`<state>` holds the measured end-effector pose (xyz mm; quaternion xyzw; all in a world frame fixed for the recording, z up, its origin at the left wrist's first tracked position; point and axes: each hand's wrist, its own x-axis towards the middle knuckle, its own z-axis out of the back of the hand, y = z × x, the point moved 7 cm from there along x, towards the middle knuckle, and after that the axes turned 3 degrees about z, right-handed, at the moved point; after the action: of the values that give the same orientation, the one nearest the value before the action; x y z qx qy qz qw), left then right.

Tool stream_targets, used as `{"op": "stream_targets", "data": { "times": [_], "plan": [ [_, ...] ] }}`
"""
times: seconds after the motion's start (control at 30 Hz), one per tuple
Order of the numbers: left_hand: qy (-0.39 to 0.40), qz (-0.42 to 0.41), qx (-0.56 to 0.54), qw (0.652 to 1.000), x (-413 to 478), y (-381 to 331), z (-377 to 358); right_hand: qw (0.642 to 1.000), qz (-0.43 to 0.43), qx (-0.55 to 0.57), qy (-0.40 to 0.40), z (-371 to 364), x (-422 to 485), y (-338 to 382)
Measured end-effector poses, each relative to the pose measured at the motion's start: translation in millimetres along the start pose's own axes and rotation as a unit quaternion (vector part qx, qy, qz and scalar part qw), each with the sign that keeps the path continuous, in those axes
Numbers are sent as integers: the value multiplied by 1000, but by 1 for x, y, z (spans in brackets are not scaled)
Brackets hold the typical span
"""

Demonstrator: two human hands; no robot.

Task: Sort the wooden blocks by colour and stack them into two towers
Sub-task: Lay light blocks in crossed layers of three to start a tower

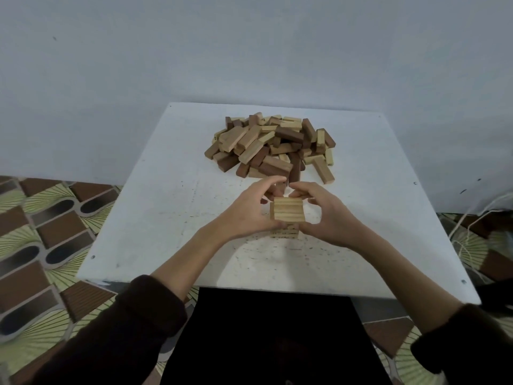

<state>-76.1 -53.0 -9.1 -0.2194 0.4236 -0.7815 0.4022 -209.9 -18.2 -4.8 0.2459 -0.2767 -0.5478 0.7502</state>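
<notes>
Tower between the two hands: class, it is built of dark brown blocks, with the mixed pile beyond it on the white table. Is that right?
No. The head view shows the tower built of pale blocks, not dark brown. It does stand between the left hand and right hand, the mixed pile beyond it on the white table.

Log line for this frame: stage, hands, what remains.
stage: stacking light tower | left hand: holds its left side | right hand: holds its right side | pile: mixed light and dark blocks, behind on table
</notes>
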Motion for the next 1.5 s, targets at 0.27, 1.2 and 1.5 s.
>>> {"op": "stream_targets", "data": {
  "times": [0.27,1.2,1.5],
  "plan": [
    [5,4,0,1000,0,8,-1,1000,4,7,12,-4,1,1],
    [8,2,19,1000,1,15,-12,1000,10,8,22,-8,1,9],
    [-1,72,-11,997,-12,21,-23,997,-61,57,1,-21,-12,-2]
  ]
}}
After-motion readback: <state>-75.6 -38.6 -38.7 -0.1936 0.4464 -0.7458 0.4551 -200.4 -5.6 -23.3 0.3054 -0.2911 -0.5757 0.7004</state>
